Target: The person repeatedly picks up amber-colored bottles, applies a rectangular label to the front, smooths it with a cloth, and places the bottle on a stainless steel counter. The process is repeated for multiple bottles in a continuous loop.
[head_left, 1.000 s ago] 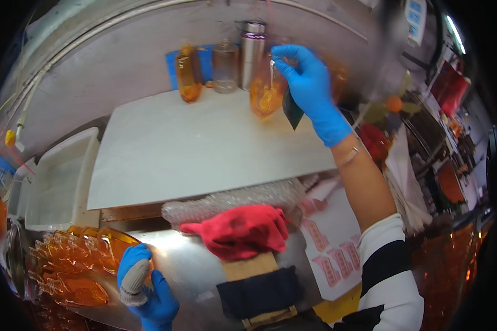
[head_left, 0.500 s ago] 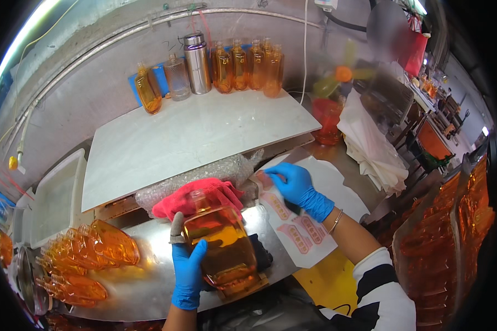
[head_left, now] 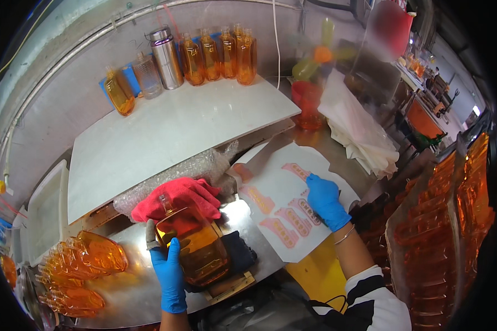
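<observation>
Amber bottle (head_left: 193,243) lies flat, left hand (head_left: 168,270) grip pressed along its side; right hand (head_left: 324,198) fingertips press label sheet (head_left: 284,204).

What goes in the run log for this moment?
left hand: holding amber bottle | right hand: on label sheet

Steel flask (head_left: 165,57) beside amber bottles (head_left: 221,55), white shelf (head_left: 165,132).

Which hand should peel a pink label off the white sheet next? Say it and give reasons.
Probably the right hand: its fingertips already rest on the white sheet of pink labels. The left hand is occupied gripping the amber glass bottle on the dark pad.
</observation>
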`<state>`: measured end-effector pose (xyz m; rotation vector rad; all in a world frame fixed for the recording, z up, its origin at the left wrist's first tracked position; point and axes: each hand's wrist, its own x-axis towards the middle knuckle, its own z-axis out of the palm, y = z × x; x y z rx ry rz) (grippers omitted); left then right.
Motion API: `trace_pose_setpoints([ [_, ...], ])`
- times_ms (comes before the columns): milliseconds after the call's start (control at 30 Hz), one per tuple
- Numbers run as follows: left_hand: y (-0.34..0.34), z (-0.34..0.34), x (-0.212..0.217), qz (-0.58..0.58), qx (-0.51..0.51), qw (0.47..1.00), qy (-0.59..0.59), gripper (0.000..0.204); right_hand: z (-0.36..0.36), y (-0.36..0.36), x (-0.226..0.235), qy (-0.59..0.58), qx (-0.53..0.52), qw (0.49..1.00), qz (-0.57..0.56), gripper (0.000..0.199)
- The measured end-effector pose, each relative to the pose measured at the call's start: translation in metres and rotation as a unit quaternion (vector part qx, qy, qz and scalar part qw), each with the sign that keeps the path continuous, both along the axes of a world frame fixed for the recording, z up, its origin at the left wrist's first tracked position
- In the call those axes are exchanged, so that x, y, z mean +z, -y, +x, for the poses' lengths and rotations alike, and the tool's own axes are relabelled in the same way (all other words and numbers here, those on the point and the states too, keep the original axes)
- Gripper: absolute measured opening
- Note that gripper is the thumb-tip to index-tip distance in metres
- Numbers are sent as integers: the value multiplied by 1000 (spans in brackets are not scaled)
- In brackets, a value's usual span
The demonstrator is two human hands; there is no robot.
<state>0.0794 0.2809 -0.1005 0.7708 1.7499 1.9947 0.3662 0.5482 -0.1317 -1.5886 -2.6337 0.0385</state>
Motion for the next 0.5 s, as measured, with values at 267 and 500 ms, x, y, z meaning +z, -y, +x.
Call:
trace_pose_setpoints([
  [267, 1, 4, 9, -15, -12, 996, 92, 59, -9, -101, 18, -79, -32, 996, -12, 59],
  [500, 2, 6, 10, -13, -7, 995, 103, 60, 1, -154, -6, -111, 2, 991, -80, 64],
])
